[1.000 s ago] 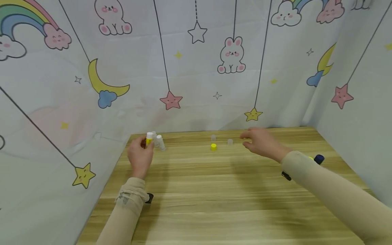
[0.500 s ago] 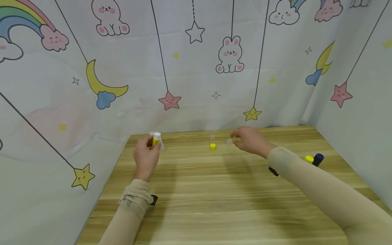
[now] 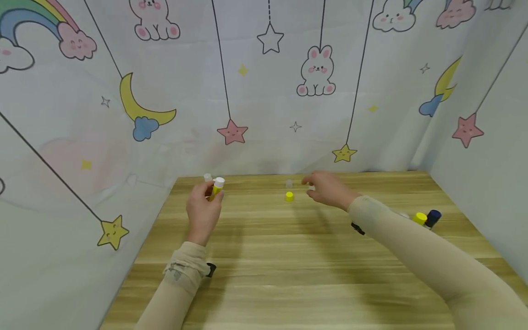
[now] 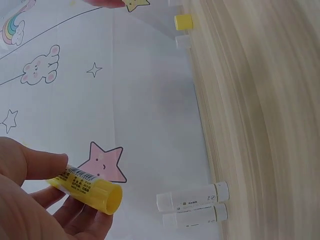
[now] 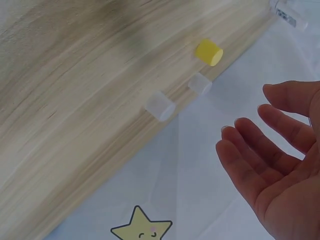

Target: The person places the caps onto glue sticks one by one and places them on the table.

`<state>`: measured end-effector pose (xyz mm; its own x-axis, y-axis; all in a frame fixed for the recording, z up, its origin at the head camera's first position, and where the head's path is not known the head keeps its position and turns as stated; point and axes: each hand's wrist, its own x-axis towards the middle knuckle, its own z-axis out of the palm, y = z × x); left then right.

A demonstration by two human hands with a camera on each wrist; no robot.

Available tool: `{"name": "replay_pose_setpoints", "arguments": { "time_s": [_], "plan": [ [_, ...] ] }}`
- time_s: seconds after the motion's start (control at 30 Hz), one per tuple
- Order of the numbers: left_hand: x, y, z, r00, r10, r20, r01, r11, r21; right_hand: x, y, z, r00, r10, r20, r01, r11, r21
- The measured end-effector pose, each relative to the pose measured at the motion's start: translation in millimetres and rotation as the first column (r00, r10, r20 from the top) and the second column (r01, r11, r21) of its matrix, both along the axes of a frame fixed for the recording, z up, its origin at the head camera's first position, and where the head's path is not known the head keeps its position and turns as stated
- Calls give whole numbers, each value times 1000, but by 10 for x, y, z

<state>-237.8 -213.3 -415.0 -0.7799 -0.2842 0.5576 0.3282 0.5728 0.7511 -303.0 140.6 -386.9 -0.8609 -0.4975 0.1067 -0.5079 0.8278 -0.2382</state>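
The left hand (image 3: pixel 204 208) sits left of centre in the head view, its fingers curled round one yellow tube (image 3: pixel 216 190), which leans a little to the right with its white end up. Two white tubes (image 4: pixel 194 197) stand upright side by side on the worktop (image 3: pixel 288 275), at the lower right in the left wrist view; in the head view the left hand partly hides them.

Three caps lie near the middle of the worktop's back edge: one yellow cap (image 5: pixel 208 52) and two clear caps (image 5: pixel 160 106). The right hand (image 3: pixel 330 189) is right of centre in the head view, just beside them; its fingers are loosely bent, apart from one another, and hold nothing.

At the right of the head frame, one yellow top (image 3: pixel 420 218) and one dark blue top (image 3: pixel 434 217) show beyond the right sleeve (image 3: pixel 404 238), with one pale thing (image 3: pixel 404 215) mostly hidden by it. Two pink stars (image 3: pixel 233 132) and two smiling yellow stars (image 3: pixel 344 153) mark the white curtain (image 3: pixel 264 101) around the worktop.
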Motion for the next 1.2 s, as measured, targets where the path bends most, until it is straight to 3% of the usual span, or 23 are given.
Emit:
{"name": "replay_pose_setpoints", "arguments": {
  "time_s": [0.23,0.4,1.2],
  "plan": [
    [5,51,47,1000,-17,-24,17,1000,1,-152,-108,-40,1000,28,-2,-28,1000,8],
    [43,100,47,999,-39,-27,39,999,3,-224,-160,-88,999,29,39,-29,1000,9],
    [186,140,64,987,-87,-135,77,994,-73,-444,-432,-408,991,131,38,-131,991,8]
  ]
}}
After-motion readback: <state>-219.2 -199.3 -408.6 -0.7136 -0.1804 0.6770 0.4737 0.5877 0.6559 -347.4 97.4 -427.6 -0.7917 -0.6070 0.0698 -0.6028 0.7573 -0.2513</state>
